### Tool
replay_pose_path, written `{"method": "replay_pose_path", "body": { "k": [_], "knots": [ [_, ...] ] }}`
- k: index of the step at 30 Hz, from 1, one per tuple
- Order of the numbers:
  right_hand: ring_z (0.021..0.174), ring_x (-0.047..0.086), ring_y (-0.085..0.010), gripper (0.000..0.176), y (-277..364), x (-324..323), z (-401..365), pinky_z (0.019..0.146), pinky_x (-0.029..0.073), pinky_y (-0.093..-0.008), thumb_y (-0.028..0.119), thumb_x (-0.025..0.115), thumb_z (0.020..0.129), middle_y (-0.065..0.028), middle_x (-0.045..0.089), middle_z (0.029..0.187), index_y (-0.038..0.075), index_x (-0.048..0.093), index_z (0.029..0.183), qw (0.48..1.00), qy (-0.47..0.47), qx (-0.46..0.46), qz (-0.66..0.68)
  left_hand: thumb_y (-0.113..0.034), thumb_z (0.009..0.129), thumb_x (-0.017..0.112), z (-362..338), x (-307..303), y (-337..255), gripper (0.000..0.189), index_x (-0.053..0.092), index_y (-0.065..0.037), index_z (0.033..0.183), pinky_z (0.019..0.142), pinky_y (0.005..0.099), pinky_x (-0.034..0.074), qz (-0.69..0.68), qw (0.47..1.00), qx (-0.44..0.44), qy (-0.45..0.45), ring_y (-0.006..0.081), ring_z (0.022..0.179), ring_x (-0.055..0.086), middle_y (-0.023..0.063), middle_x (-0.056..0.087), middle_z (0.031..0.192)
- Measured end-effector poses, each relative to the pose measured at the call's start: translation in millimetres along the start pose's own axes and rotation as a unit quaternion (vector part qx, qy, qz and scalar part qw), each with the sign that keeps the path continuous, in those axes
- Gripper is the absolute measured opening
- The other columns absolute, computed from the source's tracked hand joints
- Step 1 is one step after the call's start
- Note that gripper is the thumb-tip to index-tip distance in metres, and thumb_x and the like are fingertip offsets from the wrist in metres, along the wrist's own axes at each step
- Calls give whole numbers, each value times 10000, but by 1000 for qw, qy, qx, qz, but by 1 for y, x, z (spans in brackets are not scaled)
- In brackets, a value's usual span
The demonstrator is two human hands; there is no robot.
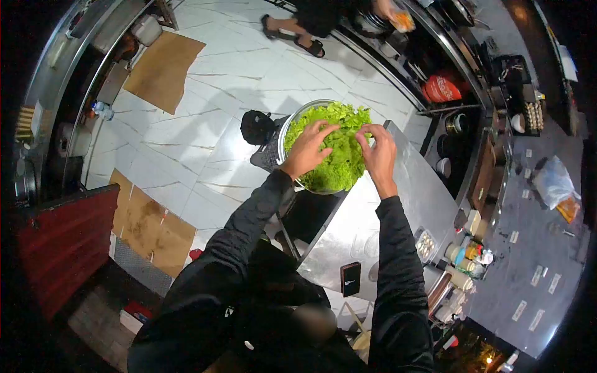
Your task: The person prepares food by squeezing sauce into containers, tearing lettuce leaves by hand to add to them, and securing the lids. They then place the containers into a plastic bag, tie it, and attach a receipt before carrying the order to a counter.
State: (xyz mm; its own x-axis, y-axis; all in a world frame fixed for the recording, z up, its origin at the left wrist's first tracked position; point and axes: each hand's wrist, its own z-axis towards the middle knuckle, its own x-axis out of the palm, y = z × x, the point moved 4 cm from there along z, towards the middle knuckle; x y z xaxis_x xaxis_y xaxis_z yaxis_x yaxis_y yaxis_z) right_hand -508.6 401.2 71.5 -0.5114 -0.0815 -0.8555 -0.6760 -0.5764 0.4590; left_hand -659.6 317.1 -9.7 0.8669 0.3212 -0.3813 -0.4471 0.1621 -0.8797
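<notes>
1. Head view: we look down on a steel worktop (373, 217). At its far end sits a metal bowl (288, 127) heaped with green lettuce (336, 171). The bowl overhangs the corner a little, probably so both arms can reach it from the near side.
2. Our left hand (308, 149) lies on top of the heap with its fingers spread and loose. It presses on the leaves rather than gripping them, and we judge that it steadies the pile.
3. Our right hand (378, 152) is just beside it at the right edge of the lettuce. Its fingertips are drawn together and pinched on a leaf, which suits picking at a single piece.
4. A phone (351, 278) lies flat on the worktop nearer our body, well apart from the bowl and out of the way of the wet leaves.
5. Small jars (463, 261) are crowded at the right edge of the worktop.
6. Sheets of cardboard (163, 68) cover parts of the floor. Another person's feet (292, 34) stand at the far counter.
</notes>
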Motion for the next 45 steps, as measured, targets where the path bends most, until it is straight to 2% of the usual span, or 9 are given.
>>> {"method": "replay_pose_path", "body": {
  "k": [3, 12, 16, 19, 26, 29, 34, 40, 45],
  "knots": [
    [965, 640, -339, 263, -21, 12, 1, 817, 506, -415, 147, 768, 751, -145, 685, 1025, 63, 697, 990, 988, 81, 119, 52, -60, 799, 671, -10, 37, 51, 340, 618, -72, 1135, 910, 434, 469, 75, 997, 8, 29, 335, 1043, 582, 154, 609, 1062],
    [942, 644, -340, 321, -29, 56, -28, 800, 512, -408, 290, 775, 764, -151, 677, 1062, 103, 712, 1017, 993, 100, 56, -30, 53, 763, 615, -16, 34, 40, 345, 553, -30, 1092, 651, 397, 516, -53, 991, -118, -29, 321, 711, 633, 120, 595, 721],
    [991, 645, -319, 203, -36, 58, -15, 836, 503, -405, 276, 729, 809, -152, 691, 1027, 93, 739, 897, 989, 122, 81, -16, 74, 792, 600, -25, 30, 33, 399, 528, -43, 1166, 663, 284, 526, -176, 967, -167, -70, 148, 713, 614, 52, 563, 786],
    [1074, 619, -305, 160, -57, 57, -5, 907, 475, -400, 238, 713, 812, -161, 695, 1020, 81, 743, 828, 936, 156, 293, 114, 95, 795, 575, -37, 28, 35, 388, 528, -34, 1157, 700, 241, 526, -266, 938, -194, -112, 96, 764, 594, 19, 531, 821],
    [896, 674, -279, 273, 11, 26, -8, 783, 513, -362, 239, 681, 860, -135, 696, 977, 50, 675, 1056, 990, -52, -32, -128, 100, 788, 541, -57, 9, 35, 380, 509, -9, 1151, 739, 201, 438, -411, 869, -234, -142, 45, 781, 512, -14, 494, 839],
    [903, 655, -217, 286, 23, 41, -17, 787, 493, -311, 237, 666, 883, -126, 685, 995, 46, 662, 1094, 957, 91, 219, 167, 91, 784, 527, -58, -15, 28, 391, 507, -22, 1157, 696, 170, 386, -478, 841, -246, -64, 43, 768, 492, -26, 479, 820],
    [799, 597, -86, 414, -3, 92, -40, 731, 465, -249, 389, 638, 937, 34, 675, 950, 25, 632, 1135, 803, 263, 347, 406, 108, 788, 511, -61, -26, 29, 459, 454, -46, 1217, 681, 186, 409, -586, 765, -268, -9, 69, 760, 518, -38, 490, 798],
    [714, 566, -44, 211, 12, 81, -43, 670, 448, -192, 233, 657, 934, 24, 656, 862, 43, 657, 1026, 788, 223, 339, 463, -89, 926, 543, -60, -28, 30, 255, 504, -82, 1179, 674, 214, 465, -674, 665, -317, -50, 87, 827, 579, -14, 566, 896],
    [698, 568, -54, 149, 17, 71, -43, 650, 464, -233, 145, 687, 904, 33, 644, 825, 25, 645, 982, 787, 169, 321, 499, -346, 992, 528, -57, -19, 34, 339, 554, -68, 1184, 765, 249, 481, -591, 729, -344, 12, 129, 851, 605, 33, 599, 1016]
  ]
}}
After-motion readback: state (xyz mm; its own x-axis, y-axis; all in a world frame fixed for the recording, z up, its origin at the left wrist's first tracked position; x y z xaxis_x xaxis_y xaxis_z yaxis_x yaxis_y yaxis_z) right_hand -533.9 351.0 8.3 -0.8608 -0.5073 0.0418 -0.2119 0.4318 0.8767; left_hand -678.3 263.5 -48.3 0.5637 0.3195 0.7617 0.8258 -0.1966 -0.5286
